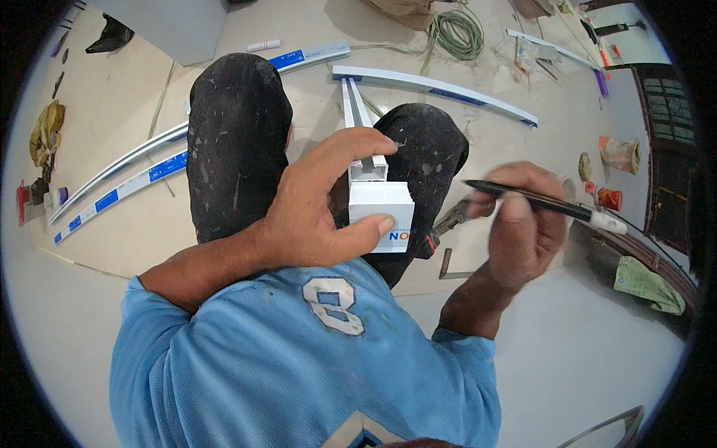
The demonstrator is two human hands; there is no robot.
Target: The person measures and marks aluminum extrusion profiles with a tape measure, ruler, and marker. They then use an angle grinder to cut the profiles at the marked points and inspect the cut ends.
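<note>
My left hand (pixel 314 194) grips a small white plastic block (pixel 381 194) with printing on its side, thumb on the near face. Just beyond it, under my fingers, is the open end of a white plastic channel (pixel 368 172), which runs away between my knees. I cannot tell whether block and channel are joined. In my right hand (pixel 523 231), slightly blurred, a black pen (pixel 538 198) with a white end is pinched, its tip pointing left, apart from the block. Pliers (pixel 450 222) with a red-and-black handle lie between the block and my right hand.
White channel lengths with blue labels lie on the tiled floor at the left (pixel 119 193) and ahead (pixel 441 91). A coil of green cable (pixel 457 36) lies at the far side. A dark angled metal piece (pixel 447 265) is by my right forearm. A green cloth bag (pixel 648 285) rests at the right.
</note>
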